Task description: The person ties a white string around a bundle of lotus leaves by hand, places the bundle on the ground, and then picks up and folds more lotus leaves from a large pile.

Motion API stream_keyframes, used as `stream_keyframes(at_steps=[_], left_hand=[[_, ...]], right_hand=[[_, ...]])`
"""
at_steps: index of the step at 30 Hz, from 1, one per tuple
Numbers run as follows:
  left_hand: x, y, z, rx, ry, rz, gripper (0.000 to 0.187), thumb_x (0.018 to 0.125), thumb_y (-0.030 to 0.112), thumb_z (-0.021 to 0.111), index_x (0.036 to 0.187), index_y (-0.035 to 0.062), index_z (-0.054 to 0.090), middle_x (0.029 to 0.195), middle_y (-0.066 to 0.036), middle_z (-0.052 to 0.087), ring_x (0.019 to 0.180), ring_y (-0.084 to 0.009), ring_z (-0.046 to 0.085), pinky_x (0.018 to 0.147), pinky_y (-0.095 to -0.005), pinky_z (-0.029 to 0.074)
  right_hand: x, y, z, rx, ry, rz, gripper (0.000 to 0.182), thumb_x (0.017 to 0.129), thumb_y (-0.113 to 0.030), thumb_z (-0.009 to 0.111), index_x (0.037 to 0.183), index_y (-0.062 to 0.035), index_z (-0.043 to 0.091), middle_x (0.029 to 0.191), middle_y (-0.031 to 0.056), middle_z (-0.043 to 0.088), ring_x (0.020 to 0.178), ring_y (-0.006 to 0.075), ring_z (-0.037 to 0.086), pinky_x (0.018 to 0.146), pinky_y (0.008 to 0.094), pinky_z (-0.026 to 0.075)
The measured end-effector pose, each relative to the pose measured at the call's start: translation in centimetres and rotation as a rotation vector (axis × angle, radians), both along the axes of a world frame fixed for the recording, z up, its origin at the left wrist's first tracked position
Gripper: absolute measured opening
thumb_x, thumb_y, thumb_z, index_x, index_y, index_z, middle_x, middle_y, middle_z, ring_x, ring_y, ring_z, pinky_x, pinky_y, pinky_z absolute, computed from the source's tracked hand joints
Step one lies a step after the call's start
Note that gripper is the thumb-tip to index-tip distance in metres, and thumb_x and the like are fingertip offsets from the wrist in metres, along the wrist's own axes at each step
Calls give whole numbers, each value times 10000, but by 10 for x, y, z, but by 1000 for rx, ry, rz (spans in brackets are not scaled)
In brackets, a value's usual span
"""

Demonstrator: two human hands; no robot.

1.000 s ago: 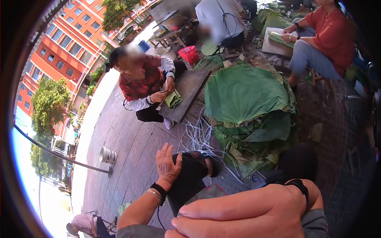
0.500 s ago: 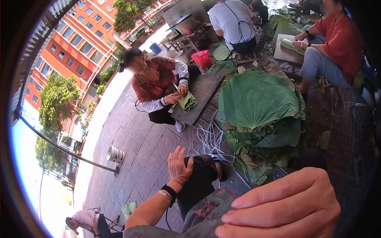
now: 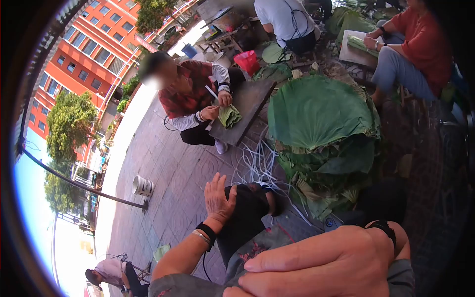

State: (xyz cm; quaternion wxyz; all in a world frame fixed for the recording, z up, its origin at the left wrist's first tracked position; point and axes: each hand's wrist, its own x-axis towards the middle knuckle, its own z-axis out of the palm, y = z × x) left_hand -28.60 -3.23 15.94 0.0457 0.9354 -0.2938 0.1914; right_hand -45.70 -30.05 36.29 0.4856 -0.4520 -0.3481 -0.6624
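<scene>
My left hand (image 3: 219,200) lies on my dark-trousered knee (image 3: 245,213), fingers stretched out and nothing in them. A black band and a bracelet circle its wrist. Very close to the camera, my right hand (image 3: 326,265) crosses in front of my patterned clothing (image 3: 257,247). Its fingers are extended side by side, no held object shows, and its thumb is hidden. Beyond both hands stands a tall pile of large green lotus leaves (image 3: 321,114). Tangled white strips (image 3: 260,163) lie on the paving between my knee and the pile.
Opposite me, a person in a red checked top holds folded leaves (image 3: 230,116) on a dark board (image 3: 252,106). Another person in red works at a pale board (image 3: 354,53). A red basket (image 3: 246,63) and white bucket (image 3: 142,186) stand on the ground.
My right hand has shifted left and lower, bringing its black-banded wrist into view. My left hand stays on the knee. The view has shifted slightly.
</scene>
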Motion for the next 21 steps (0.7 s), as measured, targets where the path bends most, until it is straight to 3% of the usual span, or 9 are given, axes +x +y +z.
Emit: stream_keyframes(at_steps=[3, 8, 12, 17, 21], left_hand=[[1, 1, -1, -1, -5, -4, 470, 886, 309, 639, 1257, 30, 560, 1351, -206, 534, 1245, -386, 498, 1088, -502, 344], [1, 0, -2, -6, 9, 3, 485, 879, 329, 642, 1243, 16, 572, 1346, -206, 537, 1251, -365, 507, 1108, -502, 329], [1, 1, -3, -1, 8, -5, 483, 876, 326, 639, 1239, 16, 572, 1337, -207, 541, 1256, -362, 505, 1101, -501, 334], [1, 4, -3, 15, -3, 7, 487, 873, 334, 639, 1237, 18, 572, 1334, -209, 540, 1260, -363, 501, 1092, -505, 339], [2, 3, -4, 7, -4, 4, 498, 874, 338, 638, 1249, 18, 566, 1344, -211, 534, 1259, -366, 501, 1094, -507, 337]], right_hand=[[4, -1, -3, -32, -22, 20, 251, 801, -158, 532, 791, 50, 673, 638, 66, 538, 532, 158, 550, 493, 263, 486], [4, 27, -1, 251, 1, -11, 278, 802, -200, 547, 777, 48, 671, 652, 67, 542, 528, 150, 539, 481, 251, 471], [-3, 21, -1, 188, 58, 46, 333, 811, -261, 554, 770, 45, 678, 666, 70, 551, 522, 142, 530, 473, 240, 453], [-12, 0, -1, -4, 80, 167, 248, 801, -184, 580, 783, 34, 697, 682, 73, 565, 511, 143, 519, 463, 248, 442], [-5, 4, 0, 93, -21, 30, 156, 737, -94, 622, 800, 17, 712, 698, 83, 593, 522, 150, 540, 492, 256, 482]])
